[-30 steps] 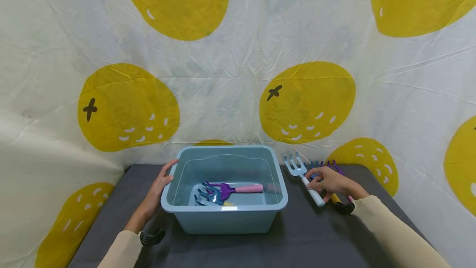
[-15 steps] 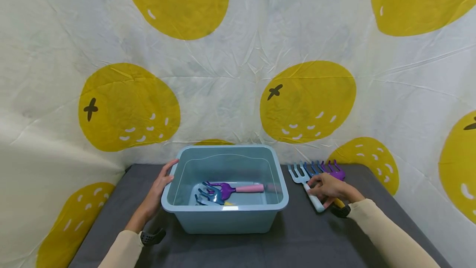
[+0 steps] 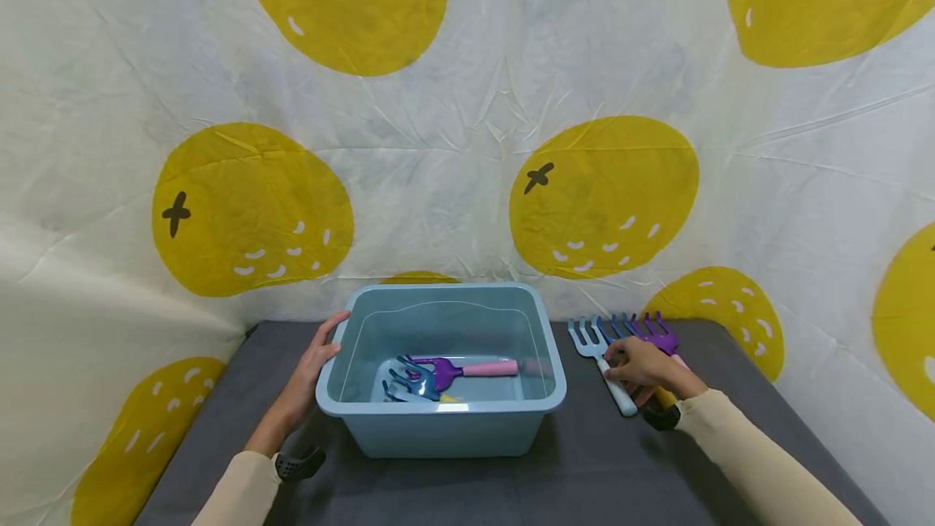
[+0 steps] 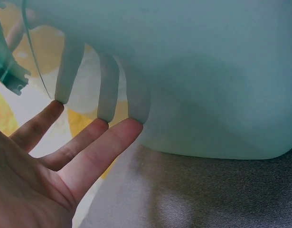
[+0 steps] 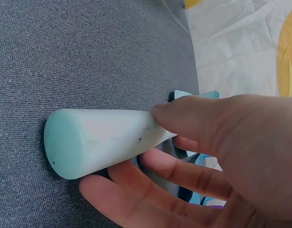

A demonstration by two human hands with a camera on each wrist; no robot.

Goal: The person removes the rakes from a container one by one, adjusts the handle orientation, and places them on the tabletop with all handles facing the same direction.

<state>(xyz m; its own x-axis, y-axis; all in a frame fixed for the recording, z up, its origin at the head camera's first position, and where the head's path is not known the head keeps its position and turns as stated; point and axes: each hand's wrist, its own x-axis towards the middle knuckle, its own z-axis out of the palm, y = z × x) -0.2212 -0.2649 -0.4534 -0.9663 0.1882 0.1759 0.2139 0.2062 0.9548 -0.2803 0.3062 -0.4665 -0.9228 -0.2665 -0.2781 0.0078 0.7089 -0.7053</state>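
Pinching the light, stiff-looking fork's (image 3: 590,349) handle (image 5: 112,135), the right hand (image 3: 648,365) seems well placed; the spread left hand (image 3: 310,364) touches the tub (image 3: 445,435).

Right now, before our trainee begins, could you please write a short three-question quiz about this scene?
1. True or false: the left hand touches the pale-blue rectangular plastic tub.
2. Which tool does the right hand touch?
3. Inside the tub, the purple clawed tool with a straight handle has which handle colour?
A) white
B) yellow
C) pink

Key:
1. True
2. The pale-blue fork with a white handle
3. C
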